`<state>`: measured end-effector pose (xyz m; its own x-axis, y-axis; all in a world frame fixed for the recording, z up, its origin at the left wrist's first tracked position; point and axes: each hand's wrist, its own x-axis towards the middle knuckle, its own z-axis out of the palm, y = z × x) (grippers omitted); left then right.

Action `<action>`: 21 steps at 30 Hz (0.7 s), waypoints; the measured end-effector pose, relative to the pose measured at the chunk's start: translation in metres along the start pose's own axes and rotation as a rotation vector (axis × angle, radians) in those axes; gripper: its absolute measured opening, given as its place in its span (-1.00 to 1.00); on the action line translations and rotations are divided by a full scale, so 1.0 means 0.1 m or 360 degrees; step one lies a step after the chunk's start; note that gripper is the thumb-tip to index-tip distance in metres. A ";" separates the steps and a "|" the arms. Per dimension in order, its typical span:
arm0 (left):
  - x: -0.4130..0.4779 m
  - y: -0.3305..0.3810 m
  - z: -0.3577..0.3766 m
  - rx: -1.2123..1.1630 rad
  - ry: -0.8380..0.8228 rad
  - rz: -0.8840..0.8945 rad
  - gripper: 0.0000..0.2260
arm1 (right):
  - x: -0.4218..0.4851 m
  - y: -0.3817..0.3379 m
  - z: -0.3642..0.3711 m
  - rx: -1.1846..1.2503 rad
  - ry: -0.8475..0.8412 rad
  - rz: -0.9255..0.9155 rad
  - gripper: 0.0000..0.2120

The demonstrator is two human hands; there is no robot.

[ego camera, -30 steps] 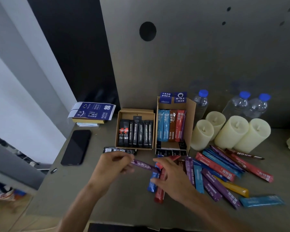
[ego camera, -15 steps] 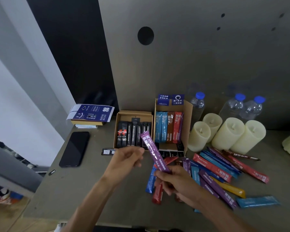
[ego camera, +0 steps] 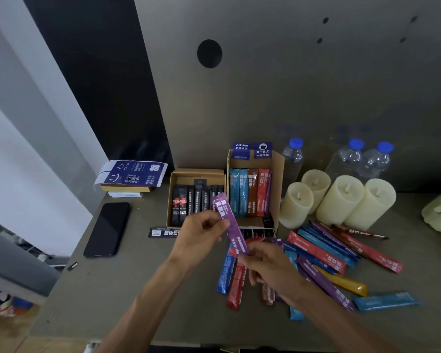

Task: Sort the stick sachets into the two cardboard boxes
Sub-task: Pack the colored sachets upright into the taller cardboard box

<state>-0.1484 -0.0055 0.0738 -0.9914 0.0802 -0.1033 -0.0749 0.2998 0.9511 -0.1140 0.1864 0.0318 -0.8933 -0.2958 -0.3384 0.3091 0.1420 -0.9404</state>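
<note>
- Left grip and right grip both pinch the purple sachet, upright at frame centre, probably to slot it in end-first.
- The taller box just behind already holds coloured sticks, so it is likely the sachet's home.

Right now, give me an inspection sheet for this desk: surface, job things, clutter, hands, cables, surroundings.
Surface: grey desk, loose sachets spread at right.
Job's things: purple sachet held up; left box holds black sachets, right box coloured sachets.
Clutter: phone, candles, water bottles, booklets.
Hands: left hand and right hand both pinch the purple sachet.
Cables: nothing seen on the desk.
Surroundings: grey panel with round hole behind.
</note>
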 end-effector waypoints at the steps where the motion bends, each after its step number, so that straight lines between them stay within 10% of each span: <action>1: 0.01 0.00 0.04 0.0011 -0.0018 0.0007 -0.91 | 0.01 0.00 -0.01 0.0013 0.0037 -0.0016 -0.90; 6: 0.11 0.00 0.34 0.0206 -0.0116 0.0023 -0.93 | 0.02 -0.08 -0.12 -0.0098 0.0175 -0.0063 -0.95; 12: 0.56 0.12 0.65 0.0357 0.0024 0.0070 -0.93 | 0.17 0.07 -0.52 -0.0605 0.0997 -0.0116 -0.92; 21: 1.08 0.01 1.16 0.0685 0.0190 -0.0026 -0.88 | 0.37 -0.05 -0.60 -0.0846 0.0938 -0.0137 -0.85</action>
<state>-0.2431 0.1134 0.0296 -0.9978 -0.0308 -0.0587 -0.0641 0.6705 0.7392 -0.1681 0.2313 0.0263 -0.9783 0.2007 -0.0513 0.1668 0.6170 -0.7691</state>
